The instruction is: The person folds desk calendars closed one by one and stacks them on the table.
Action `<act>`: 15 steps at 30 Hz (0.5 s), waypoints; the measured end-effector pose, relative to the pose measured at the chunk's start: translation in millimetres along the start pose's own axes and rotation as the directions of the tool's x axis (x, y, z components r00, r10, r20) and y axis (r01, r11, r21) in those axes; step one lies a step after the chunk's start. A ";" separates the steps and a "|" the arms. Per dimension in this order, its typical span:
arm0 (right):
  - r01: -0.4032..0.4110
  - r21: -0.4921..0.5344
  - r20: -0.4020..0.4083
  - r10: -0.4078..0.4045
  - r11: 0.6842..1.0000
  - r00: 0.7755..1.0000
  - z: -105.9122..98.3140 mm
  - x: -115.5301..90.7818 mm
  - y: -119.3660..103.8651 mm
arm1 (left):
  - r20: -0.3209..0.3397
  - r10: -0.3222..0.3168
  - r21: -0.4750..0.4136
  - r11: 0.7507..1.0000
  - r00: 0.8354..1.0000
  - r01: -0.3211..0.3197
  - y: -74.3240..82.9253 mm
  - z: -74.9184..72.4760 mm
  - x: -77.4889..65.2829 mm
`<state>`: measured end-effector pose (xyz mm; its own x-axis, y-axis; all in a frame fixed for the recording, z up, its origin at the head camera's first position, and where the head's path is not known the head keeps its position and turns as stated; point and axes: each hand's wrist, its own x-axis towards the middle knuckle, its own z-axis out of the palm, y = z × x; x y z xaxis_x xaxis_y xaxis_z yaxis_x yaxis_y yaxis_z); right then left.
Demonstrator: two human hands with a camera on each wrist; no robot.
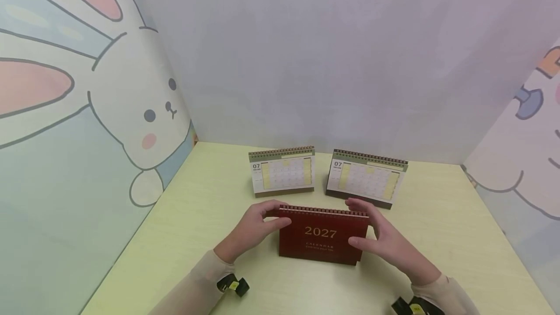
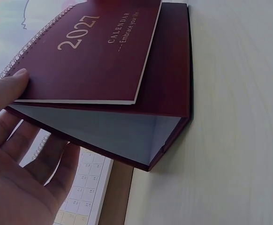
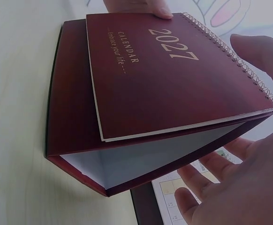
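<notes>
Gripping the red calendar (image 1: 323, 241) by its left edge with the left hand (image 1: 253, 225), with thumb on the front and fingers behind; reaching round the right edge with the right hand (image 1: 382, 237), released and loosely spread, with thumb on the near side, fingers on the far side, and gaps to the back panel in the right wrist view.

Standing like a tent on the counter (image 1: 197, 208), between both hands; spiral-bound along the top; printed in gold with "2027" and, smaller below, "CALENDAR" and "Embrace your life"; hollow and pale inside at the ends beside each hand.

Placed beyond the left hand, a little to its right: left calendar (image 1: 286, 174), with green top band, "07" in the corner and brown base; set just past the right hand's fingertips: right calendar (image 1: 365, 179), likewise marked "07", turned at a slant, with darker base.

Worn below the left hand: pale left sleeve (image 1: 194, 286) and black left strap (image 1: 240, 287); below the right hand: matching right sleeve (image 1: 452, 298) and right strap (image 1: 417, 306).

Rising well beyond both hands: lilac-grey wall (image 1: 328, 62); drawn well to the left of the left hand: white rabbit (image 1: 122, 81) with pink inner ears.
</notes>
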<state>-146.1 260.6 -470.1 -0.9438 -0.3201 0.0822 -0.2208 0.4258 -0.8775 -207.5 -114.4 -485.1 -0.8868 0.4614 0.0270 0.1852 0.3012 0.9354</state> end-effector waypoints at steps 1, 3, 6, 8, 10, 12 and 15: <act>0.001 -0.002 0.001 -0.001 1.000 1.000 0.1 0.4 -0.1 | -0.001 0.002 -0.003 1.000 1.000 -0.002 -0.1 0.0 0.0; 0.000 -0.015 0.000 0.000 1.000 1.000 0.4 1.3 -0.1 | -0.003 0.003 -0.004 1.000 1.000 -0.003 -0.3 0.3 0.3; 0.002 -0.034 0.000 -0.002 0.999 1.000 0.6 2.4 -0.2 | -0.005 0.003 -0.013 1.000 1.000 -0.003 -1.5 0.8 1.0; -0.012 -0.043 0.001 0.012 0.999 1.000 0.5 2.7 -0.1 | -0.007 0.008 -0.003 1.000 1.000 -0.008 -2.7 1.1 1.3; -0.028 -0.037 0.005 0.029 0.999 1.000 0.4 3.0 -0.1 | -0.009 0.016 0.004 1.000 1.000 -0.016 -3.9 1.1 1.5; -0.035 -0.028 0.013 0.036 0.999 0.999 0.2 3.3 -1.0 | -0.011 0.021 0.007 1.000 1.000 -0.020 -4.3 1.2 1.4; -0.037 -0.012 0.019 0.038 0.999 0.999 -0.1 3.5 -2.4 | -0.016 0.028 0.010 1.000 0.999 -0.027 -3.7 1.2 1.4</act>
<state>-148.9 258.5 -467.6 -0.9465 -0.3203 0.0400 -0.1884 0.4476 -0.8741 -208.8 -113.8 -488.9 -0.8880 0.4562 0.0583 0.2137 0.2969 0.9307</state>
